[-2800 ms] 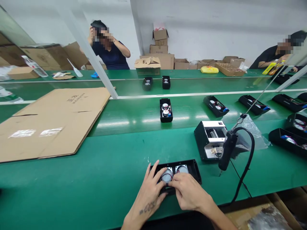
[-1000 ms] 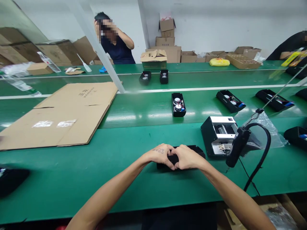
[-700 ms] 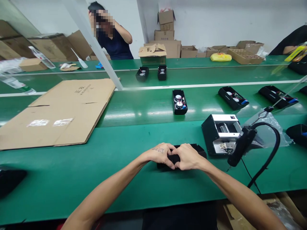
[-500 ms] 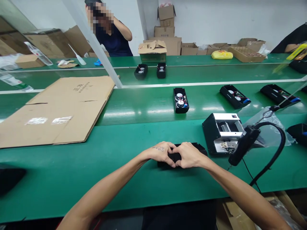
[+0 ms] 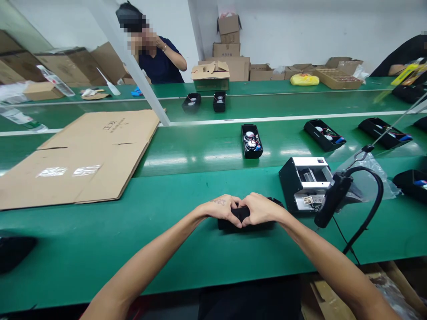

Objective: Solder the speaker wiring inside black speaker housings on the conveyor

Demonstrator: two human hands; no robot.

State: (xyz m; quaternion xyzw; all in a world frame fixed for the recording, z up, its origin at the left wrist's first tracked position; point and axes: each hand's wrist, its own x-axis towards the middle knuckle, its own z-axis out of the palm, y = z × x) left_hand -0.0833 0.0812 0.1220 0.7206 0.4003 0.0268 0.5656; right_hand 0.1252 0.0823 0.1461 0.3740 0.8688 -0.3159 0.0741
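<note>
Both my hands are on a black speaker housing (image 5: pixel 230 226) that lies lengthwise on the green bench. My left hand (image 5: pixel 224 209) grips its left half, the thumb on the near side and the fingers curled over the far side. Close against it, my right hand (image 5: pixel 259 210) holds the housing in the same way, thumb toward me. Thumbs and forefingers of the two hands nearly meet over the middle. What the curled fingertips touch is hidden, and most of the housing's top is covered.
Right of the housing stands a black-and-silver machine (image 5: pixel 305 184); beside it hangs a black electric screwdriver (image 5: pixel 333 200) with a curved cable. Open speaker housings (image 5: pixel 252 141) lie on the conveyor. Flat cardboard (image 5: pixel 83 155) covers the left. Across the line is a person (image 5: pixel 163 62).
My hands stay on the housing, with hardly any shift. The view tilts slightly, and the person across has lowered an arm a little.
</note>
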